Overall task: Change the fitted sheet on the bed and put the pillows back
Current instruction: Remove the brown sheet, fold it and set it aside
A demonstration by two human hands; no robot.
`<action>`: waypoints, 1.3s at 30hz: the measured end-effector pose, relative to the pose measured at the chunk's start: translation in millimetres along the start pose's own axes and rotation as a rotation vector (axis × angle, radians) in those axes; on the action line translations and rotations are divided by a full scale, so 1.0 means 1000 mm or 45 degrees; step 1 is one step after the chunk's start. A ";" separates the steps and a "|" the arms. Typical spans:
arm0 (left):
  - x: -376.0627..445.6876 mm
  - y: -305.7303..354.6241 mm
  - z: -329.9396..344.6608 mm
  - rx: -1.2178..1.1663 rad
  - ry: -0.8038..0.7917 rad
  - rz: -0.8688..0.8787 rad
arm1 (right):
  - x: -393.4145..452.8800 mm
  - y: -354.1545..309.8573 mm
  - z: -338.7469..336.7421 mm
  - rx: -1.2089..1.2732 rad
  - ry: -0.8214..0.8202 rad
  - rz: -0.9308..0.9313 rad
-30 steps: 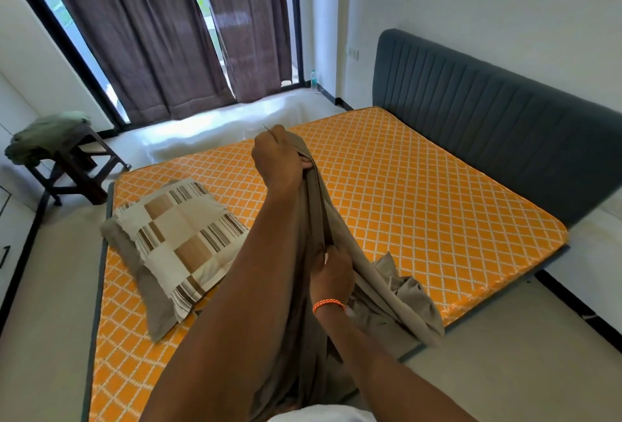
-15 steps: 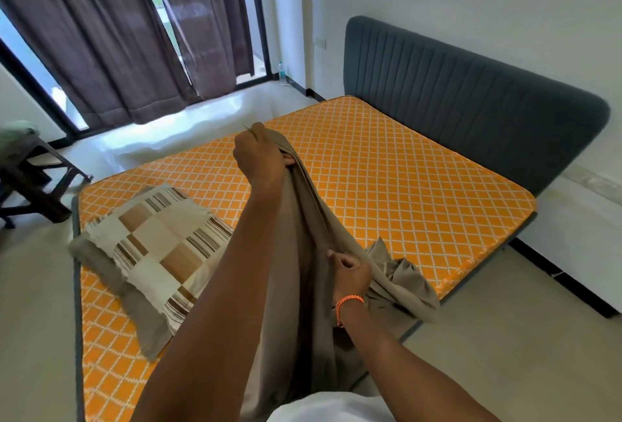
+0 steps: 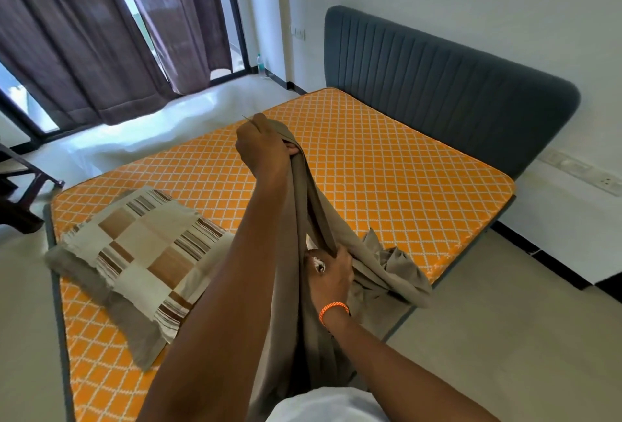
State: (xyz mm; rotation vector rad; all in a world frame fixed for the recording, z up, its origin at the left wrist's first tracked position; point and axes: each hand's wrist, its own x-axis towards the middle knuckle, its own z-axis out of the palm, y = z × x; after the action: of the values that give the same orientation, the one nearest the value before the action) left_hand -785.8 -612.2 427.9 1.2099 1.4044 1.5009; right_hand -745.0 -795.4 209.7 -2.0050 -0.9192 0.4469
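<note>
A taupe fitted sheet (image 3: 387, 273) hangs bunched in front of me, its lower folds lying on the near edge of the bare orange diamond-patterned mattress (image 3: 387, 169). My left hand (image 3: 262, 149) grips the sheet's edge, raised above the mattress. Lower down, my right hand (image 3: 331, 273), with an orange band at the wrist, pinches the same edge. A brown and cream checked pillow (image 3: 148, 253) lies on top of a grey pillow (image 3: 134, 330) at the left end of the mattress.
A dark grey padded headboard (image 3: 437, 85) stands against the white wall on the right. Brown curtains (image 3: 84, 34) cover the window at the back. A dark stool (image 3: 16, 192) stands at the far left. A small bottle (image 3: 260, 65) sits by the corner.
My view has turned to the right, so the stool slid to the left edge. My right hand has slid a little further along the sheet's edge; the left hand still holds it up.
</note>
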 end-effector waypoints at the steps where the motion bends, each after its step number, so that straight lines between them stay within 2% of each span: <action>1: -0.001 0.001 0.000 -0.009 -0.002 -0.006 | -0.003 -0.005 -0.001 0.036 -0.011 0.016; 8: 0.005 -0.005 0.002 -0.019 -0.005 -0.027 | 0.003 0.008 -0.012 -0.290 0.106 -0.163; 11: 0.005 -0.003 0.003 -0.021 -0.005 -0.041 | 0.006 0.011 -0.011 -0.262 0.085 -0.171; 15: 0.007 -0.003 0.006 -0.005 -0.010 -0.035 | 0.001 0.005 -0.007 -0.196 -0.051 -0.097; 17: 0.008 -0.005 0.008 -0.015 -0.007 -0.036 | 0.001 0.004 -0.004 -0.214 -0.038 -0.097; 22: 0.012 -0.015 0.005 0.006 0.007 -0.062 | 0.018 0.016 -0.012 0.043 0.158 0.100; 30: 0.002 -0.017 0.002 0.024 0.072 -0.095 | 0.037 0.020 -0.032 0.354 0.240 0.426; 39: 0.006 -0.021 0.004 -0.005 0.109 -0.148 | 0.038 0.032 -0.040 0.426 0.245 0.403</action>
State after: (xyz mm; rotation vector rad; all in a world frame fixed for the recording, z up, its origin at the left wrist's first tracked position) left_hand -785.6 -603.0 407.9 1.0541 1.5014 1.4895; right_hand -681.3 -800.5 206.3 -1.8459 -0.3790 0.5324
